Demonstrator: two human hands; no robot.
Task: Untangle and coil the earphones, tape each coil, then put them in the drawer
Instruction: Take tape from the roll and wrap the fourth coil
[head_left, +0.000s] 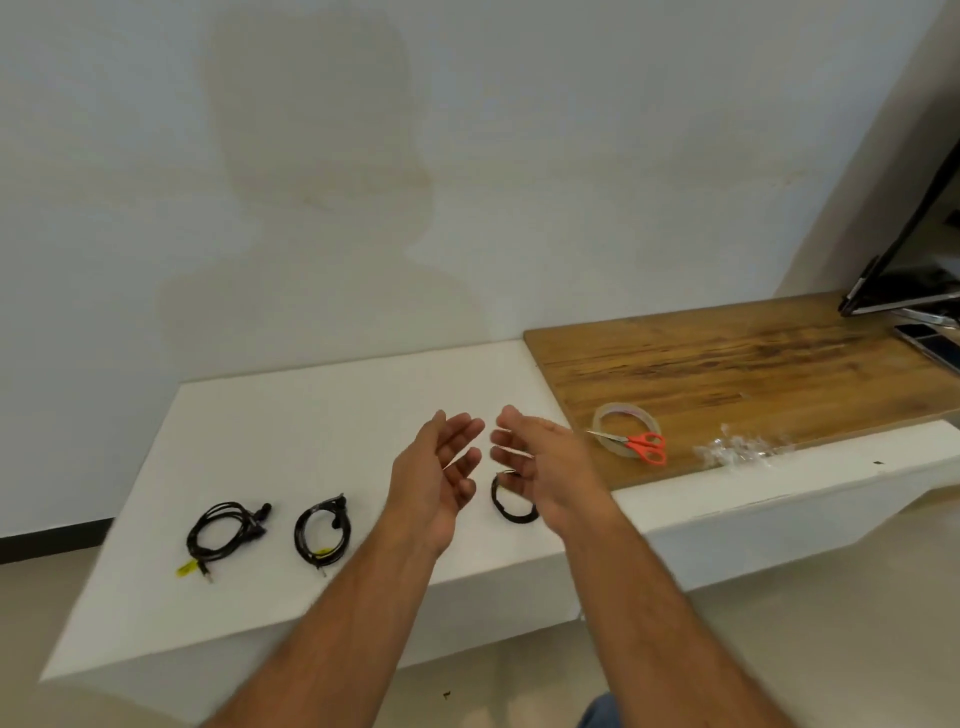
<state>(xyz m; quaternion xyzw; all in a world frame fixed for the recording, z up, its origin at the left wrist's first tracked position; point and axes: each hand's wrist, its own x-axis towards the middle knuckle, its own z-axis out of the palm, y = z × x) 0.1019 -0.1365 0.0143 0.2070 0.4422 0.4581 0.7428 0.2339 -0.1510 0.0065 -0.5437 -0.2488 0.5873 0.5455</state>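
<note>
Three coiled earphones lie on the white bench (322, 405) – left coil (224, 531), middle coil (322, 531), third coil (506, 501) under the right hand (545, 462) – both hands' fingers open and empty, left hand (441, 467) alongside; drawer step remains

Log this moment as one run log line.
left hand open | right hand open | three black coiled earphones on white shelf | orange-handled scissors on clear tape roll
</note>
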